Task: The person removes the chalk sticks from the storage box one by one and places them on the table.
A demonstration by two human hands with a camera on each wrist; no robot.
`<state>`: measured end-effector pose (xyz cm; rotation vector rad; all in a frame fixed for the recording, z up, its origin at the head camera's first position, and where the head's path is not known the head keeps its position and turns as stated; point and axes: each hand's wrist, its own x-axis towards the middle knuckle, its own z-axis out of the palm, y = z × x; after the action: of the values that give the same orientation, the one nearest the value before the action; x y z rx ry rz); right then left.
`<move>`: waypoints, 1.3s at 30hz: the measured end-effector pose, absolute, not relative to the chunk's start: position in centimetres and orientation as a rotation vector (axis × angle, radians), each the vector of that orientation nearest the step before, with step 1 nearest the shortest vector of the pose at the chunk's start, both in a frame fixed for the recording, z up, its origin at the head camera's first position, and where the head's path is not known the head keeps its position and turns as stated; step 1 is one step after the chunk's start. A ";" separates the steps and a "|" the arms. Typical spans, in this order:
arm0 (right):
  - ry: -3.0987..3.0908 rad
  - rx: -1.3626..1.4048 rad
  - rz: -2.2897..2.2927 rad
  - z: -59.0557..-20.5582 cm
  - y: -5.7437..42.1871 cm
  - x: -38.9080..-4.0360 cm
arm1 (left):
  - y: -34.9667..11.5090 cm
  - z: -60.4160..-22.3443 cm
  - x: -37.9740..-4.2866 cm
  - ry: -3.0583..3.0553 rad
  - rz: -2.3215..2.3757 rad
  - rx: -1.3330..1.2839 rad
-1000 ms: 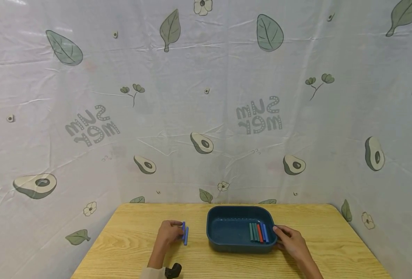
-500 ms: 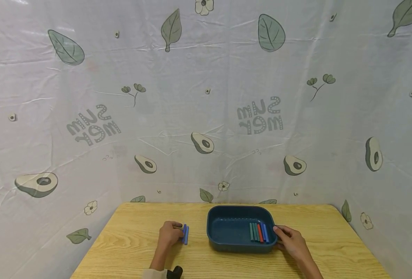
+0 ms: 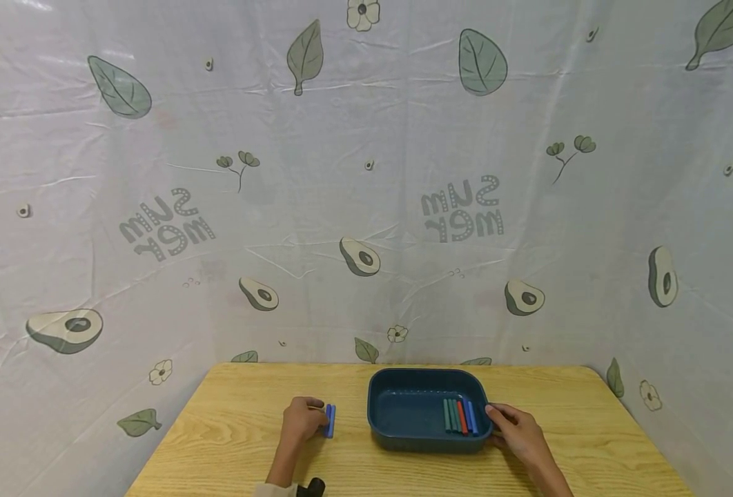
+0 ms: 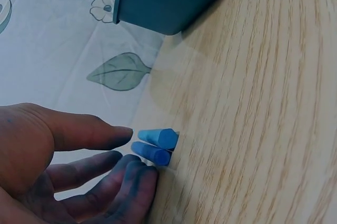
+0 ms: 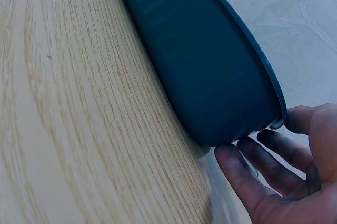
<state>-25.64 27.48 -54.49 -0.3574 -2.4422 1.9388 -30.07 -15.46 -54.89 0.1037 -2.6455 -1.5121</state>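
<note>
1. Surface: a pale wood-grain table (image 3: 242,397) with rounded far corners.
2. Room: a whitish, wrinkled sheet (image 3: 310,207) hangs behind the table and on both sides, printed with leaves, avocados, flowers and mirrored "summer" lettering.
3. Loose sticks (image 3: 332,420): two, both blue, one lighter than the other. They lie flat on the table, left of the tray and apart from it, side by side. Their long axes run nearly parallel, from the near edge toward the sheet.
4. Left hand (image 3: 301,418): just beside the loose sticks, thumb and fingers apart in a narrow gap; contact cannot be told.
5. Tray (image 3: 425,444): dark blue, upright on the table, long axis left to right.
6. Inner sticks (image 3: 462,417): green, red and blue, in a row at the tray's right end. Long axes point near to far, near ends angled slightly rightward.
7. Right hand (image 3: 520,433): pinches the tray's right end, thumb at the rim, fingertips against the outer wall.
</note>
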 end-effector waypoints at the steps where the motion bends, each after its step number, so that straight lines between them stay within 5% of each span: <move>1: -2.445 -0.359 1.939 -54.5 27.5 -25.6 | -15.4 -54.9 -30.0 -2.643 -1.517 0.103; 39: -2.423 -0.322 1.961 -54.6 27.5 -25.4 | -8.9 -49.2 -30.7 -2.521 -1.694 -0.184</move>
<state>-25.45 27.50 -54.56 -0.3216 -2.4228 1.9607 -30.68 -8.88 -49.18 -0.1841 -2.5212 -1.6939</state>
